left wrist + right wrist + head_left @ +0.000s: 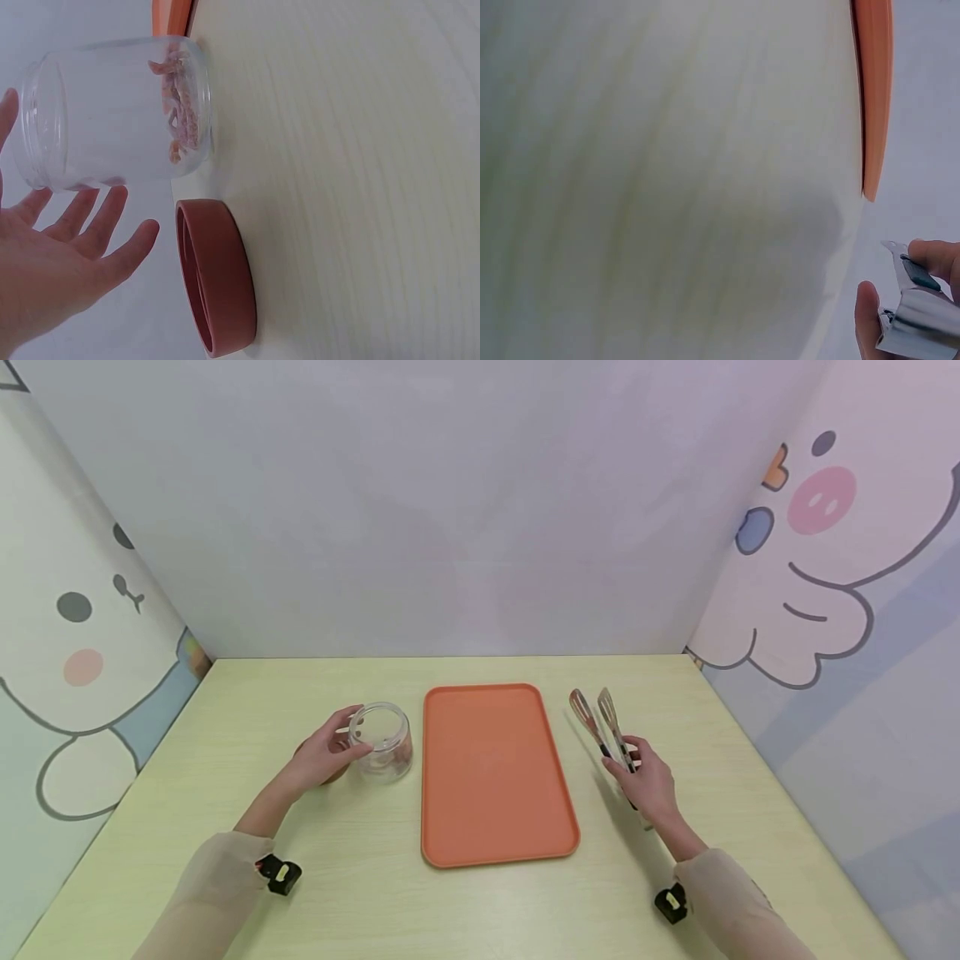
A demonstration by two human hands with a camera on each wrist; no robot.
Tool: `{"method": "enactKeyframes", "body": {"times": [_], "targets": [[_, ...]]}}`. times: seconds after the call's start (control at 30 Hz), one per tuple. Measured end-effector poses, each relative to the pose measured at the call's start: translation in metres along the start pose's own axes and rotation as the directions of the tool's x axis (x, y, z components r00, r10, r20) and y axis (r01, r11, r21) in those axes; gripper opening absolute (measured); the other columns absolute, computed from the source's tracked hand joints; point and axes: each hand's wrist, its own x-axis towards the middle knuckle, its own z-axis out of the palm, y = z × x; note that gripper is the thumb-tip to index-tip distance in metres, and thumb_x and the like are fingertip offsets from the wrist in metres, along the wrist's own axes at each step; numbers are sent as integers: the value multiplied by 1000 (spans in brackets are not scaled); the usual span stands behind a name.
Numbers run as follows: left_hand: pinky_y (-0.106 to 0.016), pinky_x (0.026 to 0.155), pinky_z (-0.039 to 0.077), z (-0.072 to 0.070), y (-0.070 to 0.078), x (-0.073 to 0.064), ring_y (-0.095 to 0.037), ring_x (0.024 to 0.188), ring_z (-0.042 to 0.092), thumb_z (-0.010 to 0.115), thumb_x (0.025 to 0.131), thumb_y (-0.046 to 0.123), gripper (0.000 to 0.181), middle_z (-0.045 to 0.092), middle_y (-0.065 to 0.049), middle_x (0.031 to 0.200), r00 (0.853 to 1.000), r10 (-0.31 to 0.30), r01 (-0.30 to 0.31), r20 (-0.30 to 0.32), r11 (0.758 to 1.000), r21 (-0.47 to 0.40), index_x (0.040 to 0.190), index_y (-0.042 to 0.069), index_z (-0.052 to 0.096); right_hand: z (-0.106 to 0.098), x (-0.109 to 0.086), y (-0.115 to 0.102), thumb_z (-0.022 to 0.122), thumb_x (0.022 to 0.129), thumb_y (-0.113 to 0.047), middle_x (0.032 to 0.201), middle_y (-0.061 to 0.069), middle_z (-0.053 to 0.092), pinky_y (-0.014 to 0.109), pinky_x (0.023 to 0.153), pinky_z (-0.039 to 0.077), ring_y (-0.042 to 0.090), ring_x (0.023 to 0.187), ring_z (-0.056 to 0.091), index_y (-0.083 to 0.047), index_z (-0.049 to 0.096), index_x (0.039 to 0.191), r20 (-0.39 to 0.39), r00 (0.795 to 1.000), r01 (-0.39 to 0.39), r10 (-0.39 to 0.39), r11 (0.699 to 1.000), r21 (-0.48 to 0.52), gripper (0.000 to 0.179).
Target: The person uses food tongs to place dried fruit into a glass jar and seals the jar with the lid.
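Observation:
A clear glass jar (386,760) without a lid stands upright on the table, left of the orange tray. Several small reddish pieces (180,105) lie at its bottom; their kind is unclear. My left hand (324,756) holds the jar near its rim, thumb at the near side and fingertips at the far side. A reddish-brown round lid (225,277) lies on the table beside the jar, mostly hidden under that hand in the head view. On the right, my right hand (647,779) grips metal tongs (609,720) by their dark-padded handles, the two heads apart and pointing away.
An orange rectangular tray (495,777) lies flat between the hands. The pale wood-grain table (360,893) ends at a plain back wall (465,527). Side walls with cartoon drawings rise at left and right.

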Motion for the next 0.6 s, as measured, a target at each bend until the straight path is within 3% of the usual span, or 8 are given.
{"method": "enactKeyframes", "body": {"times": [0.6], "targets": [[-40, 78, 40, 0, 1, -1, -32, 105, 45, 63, 80, 38, 75, 34, -21, 131, 1000, 2, -2, 3, 1000, -4, 138, 13, 23, -7, 1, 9, 60, 84, -31, 96, 22, 55, 34, 54, 39, 23, 65, 52, -1, 43, 122, 29, 999, -29, 31, 998, -61, 51]]}}
